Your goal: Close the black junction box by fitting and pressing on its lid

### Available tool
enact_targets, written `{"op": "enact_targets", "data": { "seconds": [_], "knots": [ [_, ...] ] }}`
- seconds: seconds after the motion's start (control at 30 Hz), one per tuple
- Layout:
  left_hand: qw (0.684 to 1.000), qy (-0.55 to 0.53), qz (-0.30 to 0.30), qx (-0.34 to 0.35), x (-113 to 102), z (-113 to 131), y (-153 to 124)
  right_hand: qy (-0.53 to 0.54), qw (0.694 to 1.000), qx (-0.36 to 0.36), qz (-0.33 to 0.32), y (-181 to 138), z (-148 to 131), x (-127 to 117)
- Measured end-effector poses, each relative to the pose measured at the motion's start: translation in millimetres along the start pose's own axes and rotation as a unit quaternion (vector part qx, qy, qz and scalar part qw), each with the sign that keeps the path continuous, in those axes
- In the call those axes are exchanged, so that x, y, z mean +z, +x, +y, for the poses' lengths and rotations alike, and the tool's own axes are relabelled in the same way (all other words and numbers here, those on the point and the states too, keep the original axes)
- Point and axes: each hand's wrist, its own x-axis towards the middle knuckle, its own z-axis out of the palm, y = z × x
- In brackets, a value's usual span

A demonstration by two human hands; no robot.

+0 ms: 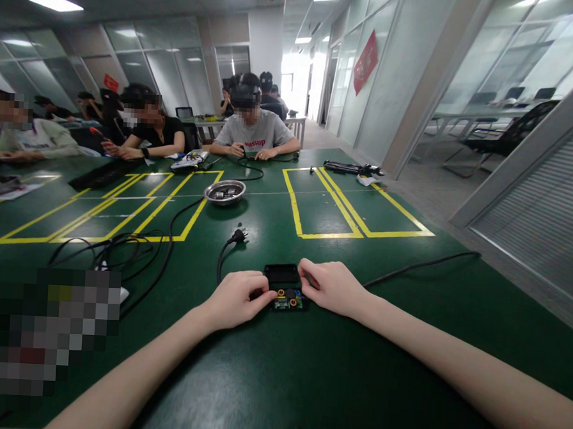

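A small green circuit board with round coils lies on the green table right in front of me. A black plastic case half sits just behind it. My left hand is curled, its fingertips pinching the board's left edge. My right hand is also curled, fingers pressed against the board's right side and the case. A black cable with a plug runs off behind my left hand.
A metal bowl with small parts stands further back. Yellow tape rectangles mark the table. Coiled black cables lie at left, another cable at right. Several people sit across the table and at left.
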Motion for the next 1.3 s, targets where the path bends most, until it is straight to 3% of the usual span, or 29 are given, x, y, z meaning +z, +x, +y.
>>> {"op": "enact_targets", "data": {
  "seconds": [0.3,0.43,0.57,0.73,0.93,1.3],
  "knots": [
    [0.999,-0.030,-0.013,-0.036,-3,-3,3,0.019,0.999,0.036,0.014,1,-2,-3],
    [0.997,-0.008,0.046,-0.068,-2,-9,4,0.037,0.997,0.048,0.051,1,2,0],
    [0.988,0.008,0.120,-0.096,1,-15,5,0.093,0.994,-0.003,0.056,0,11,9],
    [0.991,-0.039,0.108,-0.075,7,-15,4,0.197,0.977,-0.023,0.077,1,19,13],
    [0.981,-0.151,0.096,-0.076,8,-10,4,0.301,0.952,-0.013,0.050,1,16,10],
    [0.976,-0.181,0.098,-0.070,2,-6,2,0.360,0.929,-0.062,0.065,-2,15,4]
  ]
}}
